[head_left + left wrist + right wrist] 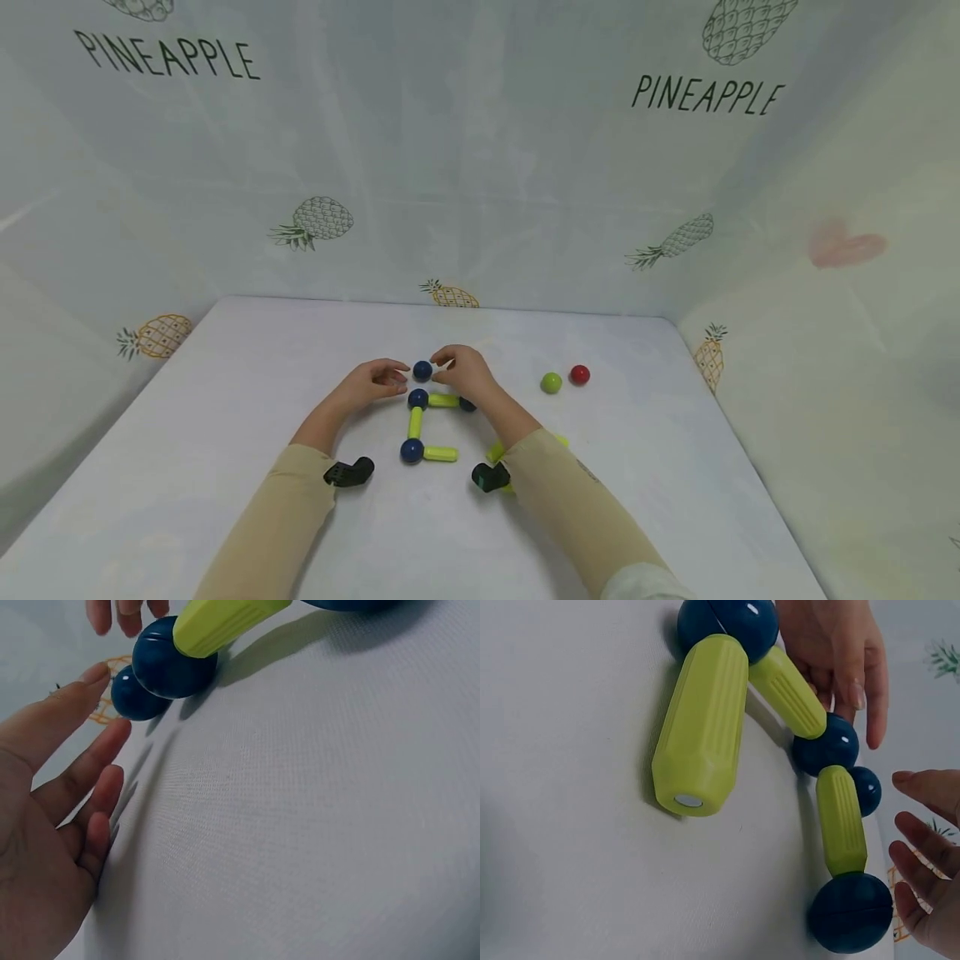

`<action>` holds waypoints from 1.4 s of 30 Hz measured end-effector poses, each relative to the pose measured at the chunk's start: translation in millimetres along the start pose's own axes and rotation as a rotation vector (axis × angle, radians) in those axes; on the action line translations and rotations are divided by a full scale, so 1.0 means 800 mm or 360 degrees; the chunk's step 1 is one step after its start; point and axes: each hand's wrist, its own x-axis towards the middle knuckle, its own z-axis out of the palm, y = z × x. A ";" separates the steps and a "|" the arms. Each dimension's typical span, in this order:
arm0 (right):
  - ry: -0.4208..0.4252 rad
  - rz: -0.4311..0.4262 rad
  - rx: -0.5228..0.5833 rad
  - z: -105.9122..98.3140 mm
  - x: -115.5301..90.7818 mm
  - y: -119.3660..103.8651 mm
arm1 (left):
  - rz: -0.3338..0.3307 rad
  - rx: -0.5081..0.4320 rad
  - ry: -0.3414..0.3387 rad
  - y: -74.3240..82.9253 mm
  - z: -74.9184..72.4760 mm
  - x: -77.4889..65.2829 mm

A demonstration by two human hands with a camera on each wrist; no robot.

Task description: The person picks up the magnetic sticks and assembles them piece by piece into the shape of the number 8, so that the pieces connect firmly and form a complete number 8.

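A loose dark blue ball [422,371] lies on the table between the two hands. My left hand [377,382] is at its left side, with relaxed fingers and a gap to the ball. On the other side my right hand [465,372] has its fingers spread and loosely bent, holding nothing. Just nearer than that ball lies a joined shape of blue balls and yellow-green rods: a corner ball [418,399], an upright rod [415,423], a near ball [412,451] and a near rod [701,727] whose free end shows a metal disc. The far-right ball [850,913] is partly hidden by my right arm in the head view.
A green ball [551,382] and a red ball [580,375] lie to the right of the hands. More yellow-green rods [496,451] show partly from under the right sleeve [570,492]. Behind the white table [187,467] hangs a pineapple-print cloth [480,167].
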 end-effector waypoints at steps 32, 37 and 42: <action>-0.0053 0.0155 0.0018 0.024 0.029 0.001 | -0.0008 -0.0040 0.0049 -0.008 0.011 0.003; -0.0060 0.0136 -0.0008 0.022 0.029 0.000 | -0.0016 -0.0027 0.0056 -0.007 0.009 0.002; -0.0074 0.0104 -0.0038 0.018 0.026 -0.001 | -0.0022 -0.0032 0.0045 -0.009 0.007 0.002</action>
